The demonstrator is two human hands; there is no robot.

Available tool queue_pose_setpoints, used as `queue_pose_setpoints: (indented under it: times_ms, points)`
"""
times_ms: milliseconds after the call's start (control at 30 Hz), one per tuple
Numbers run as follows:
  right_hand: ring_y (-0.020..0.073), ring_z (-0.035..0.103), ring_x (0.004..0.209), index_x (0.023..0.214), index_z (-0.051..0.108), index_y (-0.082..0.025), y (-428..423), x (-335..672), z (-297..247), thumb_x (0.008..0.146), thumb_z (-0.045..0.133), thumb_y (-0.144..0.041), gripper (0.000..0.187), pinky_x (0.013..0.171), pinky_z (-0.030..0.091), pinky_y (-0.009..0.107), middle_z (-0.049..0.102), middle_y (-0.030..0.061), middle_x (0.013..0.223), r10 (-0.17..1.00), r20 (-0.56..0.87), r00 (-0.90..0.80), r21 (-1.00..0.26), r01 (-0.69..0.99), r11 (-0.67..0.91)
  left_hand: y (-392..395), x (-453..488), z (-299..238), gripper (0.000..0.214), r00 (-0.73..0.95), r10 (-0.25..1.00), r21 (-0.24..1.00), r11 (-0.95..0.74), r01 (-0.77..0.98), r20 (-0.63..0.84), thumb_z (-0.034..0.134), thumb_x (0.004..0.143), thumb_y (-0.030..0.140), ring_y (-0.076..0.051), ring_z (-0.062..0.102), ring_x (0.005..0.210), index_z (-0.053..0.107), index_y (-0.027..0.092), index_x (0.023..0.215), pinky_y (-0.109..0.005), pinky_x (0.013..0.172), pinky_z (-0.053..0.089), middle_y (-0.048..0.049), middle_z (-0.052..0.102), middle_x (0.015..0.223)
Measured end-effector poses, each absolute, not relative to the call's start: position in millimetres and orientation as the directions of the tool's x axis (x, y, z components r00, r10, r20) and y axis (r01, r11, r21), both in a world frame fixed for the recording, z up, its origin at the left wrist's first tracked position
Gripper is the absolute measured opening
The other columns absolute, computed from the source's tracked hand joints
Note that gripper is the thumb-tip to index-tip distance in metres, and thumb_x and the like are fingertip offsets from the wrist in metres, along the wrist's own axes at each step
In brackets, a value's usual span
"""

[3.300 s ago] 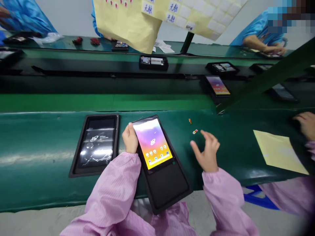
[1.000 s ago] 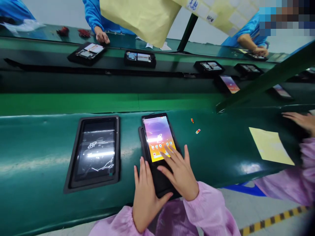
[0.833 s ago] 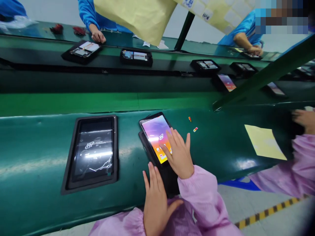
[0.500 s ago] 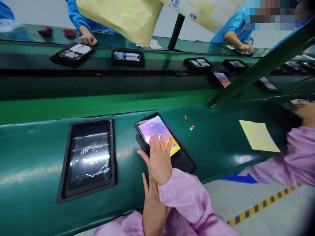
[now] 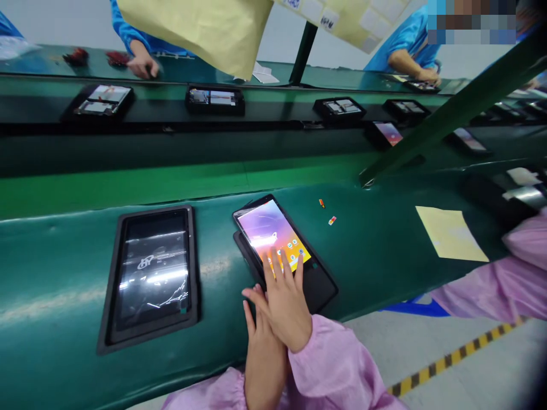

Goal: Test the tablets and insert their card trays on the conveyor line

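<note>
Now that your right hand [image 5: 287,304] has drawn back down the tablet [image 5: 261,222] in the head view, more icons show, leaving the screen better open to view. Its fingers lie slightly apart over the lower screen, gripping nothing; whether they press cannot be told. Your left hand [image 5: 264,359], fingers straight, is partly beneath. The tablet sits askew on its tray [image 5: 321,287], mostly beyond your fingertips.
</note>
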State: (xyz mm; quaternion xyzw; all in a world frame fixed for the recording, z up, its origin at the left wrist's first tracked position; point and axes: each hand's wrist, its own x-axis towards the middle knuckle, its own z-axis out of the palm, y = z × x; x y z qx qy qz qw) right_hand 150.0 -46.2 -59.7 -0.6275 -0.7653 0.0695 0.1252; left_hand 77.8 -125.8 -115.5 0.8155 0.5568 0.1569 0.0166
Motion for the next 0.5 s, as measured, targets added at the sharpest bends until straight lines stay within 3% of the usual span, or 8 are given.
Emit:
queue_pose_setpoints:
  times_ms: [67,133,200,267,333,433,500]
  points:
    - [0.0289,0.042,0.135,0.134,0.054,-0.021,-50.0,161.5,-54.7,0.094,0.032,-0.062,0.061,0.117,0.012,0.061,0.051,0.0089,0.143,0.954,0.12,-0.275,-0.319,0.899,0.299,-118.8,67.9,-113.6,0.087,0.318,0.912,0.189,-0.37,0.909,0.257,0.055,0.083,0.034,-0.044,0.018,0.143,0.012,0.004,0.152,-0.066,0.106,0.031,-0.0267,0.03,0.152]
    - [0.0254,0.045,0.133,0.129,0.058,-0.025,-30.2,182.2,-48.1,0.096,0.031,-0.057,0.054,0.118,0.013,0.058,0.054,0.0066,0.141,0.949,0.153,-0.277,-0.364,0.877,0.314,-109.2,53.4,-109.8,0.097,0.296,0.918,0.192,-0.351,0.916,0.264,0.056,0.08,0.037,-0.045,0.023,0.142,0.004,-0.005,0.149,-0.064,0.107,0.031,-0.0324,0.032,0.148]
    - [0.0266,0.044,0.134,0.127,0.06,-0.019,15.3,204.1,-42.8,0.096,0.03,-0.058,0.058,0.117,0.019,0.056,0.052,0.0115,0.141,0.96,0.17,-0.221,-0.417,0.867,0.273,-100.0,38.1,-105.1,0.098,0.278,0.925,0.198,-0.333,0.922,0.26,0.056,0.078,0.033,-0.044,0.027,0.14,0.0,-0.007,0.149,-0.062,0.108,0.031,-0.0332,0.035,0.146]
    - [0.0286,0.034,0.141,0.133,0.054,-0.013,75.7,218.2,-39.5,0.095,0.032,-0.061,0.065,0.117,0.02,0.052,0.041,0.016,0.149,0.978,0.122,-0.168,-0.51,0.835,0.207,-93.8,26.8,-102.1,0.095,0.271,0.927,0.208,-0.327,0.922,0.258,0.054,0.08,0.029,-0.042,0.029,0.14,-0.001,-0.004,0.15,-0.059,0.109,0.032,-0.0323,0.035,0.146]
    - [0.0268,0.032,0.142,0.138,0.048,-0.011,133.1,221.0,-37.8,0.095,0.031,-0.062,0.069,0.115,0.027,0.046,0.039,0.0166,0.15,0.976,0.087,-0.198,-0.539,0.815,0.213,-91.2,22.4,-103.1,0.096,0.278,0.925,0.235,-0.339,0.911,0.259,0.056,0.083,0.035,-0.042,0.03,0.14,-0.003,-0.004,0.149,-0.058,0.108,0.035,-0.0335,0.033,0.147]
    - [0.0247,0.053,0.126,0.124,0.061,-0.013,183.4,211.4,-37.6,0.096,0.025,-0.061,0.066,0.105,0.039,0.04,0.061,0.0141,0.13,0.958,0.012,-0.286,-0.571,0.785,0.242,-90.0,26.6,-111.6,0.109,0.257,0.923,0.262,-0.334,0.906,0.288,0.058,0.083,0.057,-0.043,0.032,0.139,-0.004,-0.005,0.149,-0.059,0.106,0.037,-0.0356,0.033,0.145]
    - [0.0233,0.062,0.112,0.111,0.068,-0.013,189.2,204.5,-39.6,0.097,0.025,-0.06,0.066,0.099,0.044,0.038,0.069,0.0127,0.116,0.94,-0.022,-0.34,-0.588,0.765,0.263,-88.6,31.4,-118.2,0.111,0.213,0.924,0.257,-0.3,0.919,0.319,0.054,0.082,0.062,-0.043,0.033,0.138,-0.004,-0.003,0.15,-0.061,0.106,0.037,-0.0348,0.035,0.145]
